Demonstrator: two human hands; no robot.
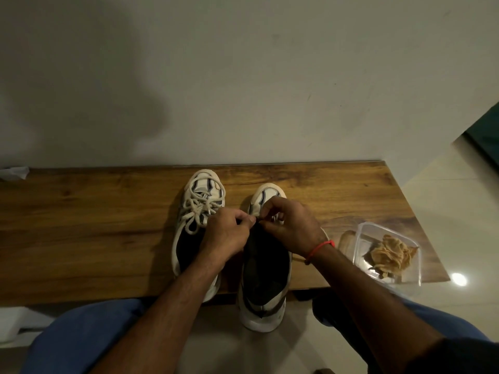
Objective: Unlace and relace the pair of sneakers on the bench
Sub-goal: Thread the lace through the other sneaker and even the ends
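Two white sneakers stand toes to the wall on the wooden bench (94,225). The left sneaker (198,220) has a white lace (197,209) lying loose over its front. The right sneaker (266,271) has its heel hanging over the bench's front edge. Above its tongue, my left hand (229,233) and my right hand (290,225) meet with curled fingers. Both pinch a bit of lace between the fingertips at the eyelets. The right sneaker's lace is mostly hidden under my hands.
A clear plastic container (388,255) with a crumpled tan thing inside sits at the bench's right end, near the edge. A white scrap (14,172) lies at the far left by the wall. My knees in blue fabric (81,336) are below the bench. Pale floor tiles lie to the right.
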